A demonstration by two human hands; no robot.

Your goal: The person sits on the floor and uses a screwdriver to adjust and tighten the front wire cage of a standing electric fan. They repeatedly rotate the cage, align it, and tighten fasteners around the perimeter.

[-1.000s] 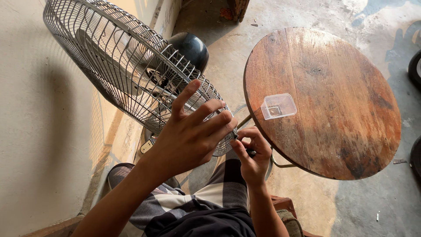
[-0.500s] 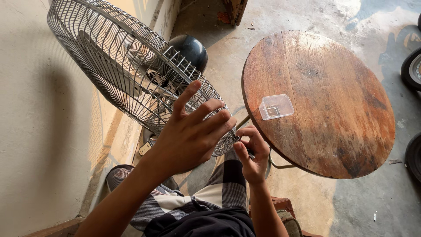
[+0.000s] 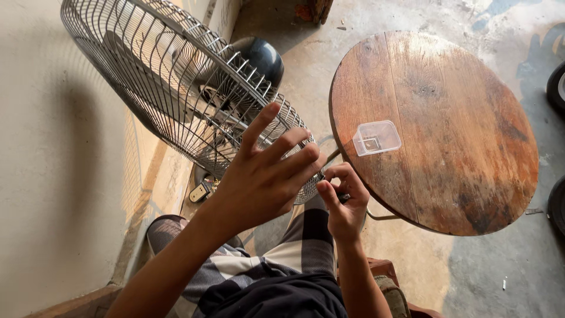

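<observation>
The fan [image 3: 176, 94], a big one in a wire cage, fills the upper left of the frame, tilted, with its dark round motor housing [image 3: 263, 58] showing behind the bars near the top centre. The left hand [image 3: 265, 176] sits at the lower rim of the cage in the middle of the frame, fingers spread wide and pressed to the wires, gripping nothing. Just right of it, the right hand [image 3: 341, 200] is pinched tight on a small dark object [image 3: 345, 198]; I cannot tell what it is. A round wooden table [image 3: 447, 153] takes up the right side, with a small clear plastic box [image 3: 376, 137] lying near its left edge. Bare concrete floor [image 3: 506, 265] shows in the lower right.
</observation>
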